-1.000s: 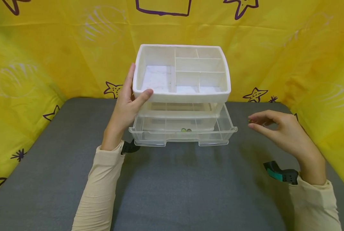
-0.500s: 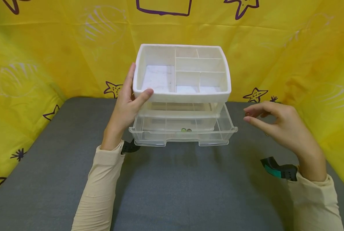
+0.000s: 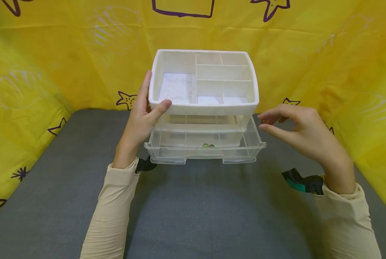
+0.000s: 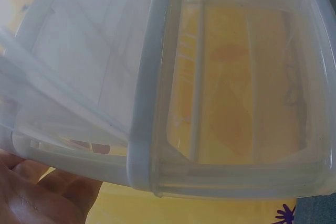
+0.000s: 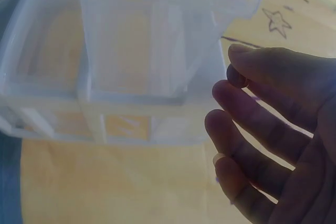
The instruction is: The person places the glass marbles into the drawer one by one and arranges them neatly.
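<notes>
A white plastic drawer organizer [image 3: 202, 110] stands in the middle of the table, its top tray split into compartments. My left hand [image 3: 141, 115] grips its upper left side, thumb over the front rim and fingers along the side wall. A clear lower drawer [image 3: 206, 153] is pulled out toward me. Two small greenish marbles [image 3: 209, 145] lie inside it, near the middle. Just right of the organizer, above the drawer's right edge, my right hand [image 3: 304, 133] pinches a small reddish marble [image 5: 237, 76] between thumb and index finger.
The grey tabletop [image 3: 196, 208] spreads around the organizer. Behind and at both sides hangs a yellow cloth [image 3: 115, 43] printed with starfish and shells. Dark straps [image 3: 304, 182] show at both wrists.
My right hand has moved left and away from me, carrying the reddish marble close to the organizer's right side. The left hand, organizer and drawer have stayed put.
</notes>
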`<state>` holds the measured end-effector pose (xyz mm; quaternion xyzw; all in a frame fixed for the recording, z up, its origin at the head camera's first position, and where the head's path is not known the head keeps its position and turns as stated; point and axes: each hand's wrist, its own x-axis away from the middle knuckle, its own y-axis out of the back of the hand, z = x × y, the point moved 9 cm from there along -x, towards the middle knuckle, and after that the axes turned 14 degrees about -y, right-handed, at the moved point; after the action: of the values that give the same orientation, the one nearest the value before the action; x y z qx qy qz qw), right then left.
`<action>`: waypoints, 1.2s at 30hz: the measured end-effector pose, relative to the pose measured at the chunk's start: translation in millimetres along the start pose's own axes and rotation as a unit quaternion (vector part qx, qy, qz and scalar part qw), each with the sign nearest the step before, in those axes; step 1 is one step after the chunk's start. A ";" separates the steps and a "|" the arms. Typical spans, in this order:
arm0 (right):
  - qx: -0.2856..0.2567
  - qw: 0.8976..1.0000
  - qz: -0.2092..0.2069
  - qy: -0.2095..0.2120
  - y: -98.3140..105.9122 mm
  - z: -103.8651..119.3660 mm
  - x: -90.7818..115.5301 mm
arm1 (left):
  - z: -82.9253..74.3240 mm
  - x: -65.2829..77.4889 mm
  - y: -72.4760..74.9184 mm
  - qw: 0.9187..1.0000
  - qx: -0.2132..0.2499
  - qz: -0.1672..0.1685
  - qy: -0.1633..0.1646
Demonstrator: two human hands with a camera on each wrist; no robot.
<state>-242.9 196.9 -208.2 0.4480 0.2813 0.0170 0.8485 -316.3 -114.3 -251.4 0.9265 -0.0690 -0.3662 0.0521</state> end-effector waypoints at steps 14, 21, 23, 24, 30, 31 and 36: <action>-0.042 0.997 0.048 0.052 -18.9 32.6 -12.3 | 0.0 0.8 1.4 1.000 0.000 -0.002 0.000; -0.057 0.992 0.085 0.076 -33.8 47.0 -15.7 | 0.4 0.5 0.0 1.000 0.002 0.000 0.003; -0.060 0.990 0.095 0.081 -38.3 49.9 -16.2 | 0.4 0.6 0.0 1.000 0.001 0.001 0.004; -0.058 0.990 0.099 0.083 -40.6 51.0 -16.5 | 0.4 0.5 -0.2 1.000 0.001 0.001 0.004; -0.029 0.988 0.134 0.077 -56.0 53.4 -20.2 | 0.7 0.9 -0.5 1.000 0.005 0.001 0.010; -0.023 0.987 0.143 0.072 -58.9 53.2 -20.8 | 0.8 1.0 -0.6 1.000 0.007 0.001 0.011; -0.010 0.981 0.190 0.047 -70.3 52.8 -22.8 | 0.4 0.8 -1.2 1.000 0.013 0.001 0.011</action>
<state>-251.7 108.9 -228.5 0.4831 0.2303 0.2018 0.8203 -315.9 -113.2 -252.4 0.9311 -0.0743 -0.3546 0.0418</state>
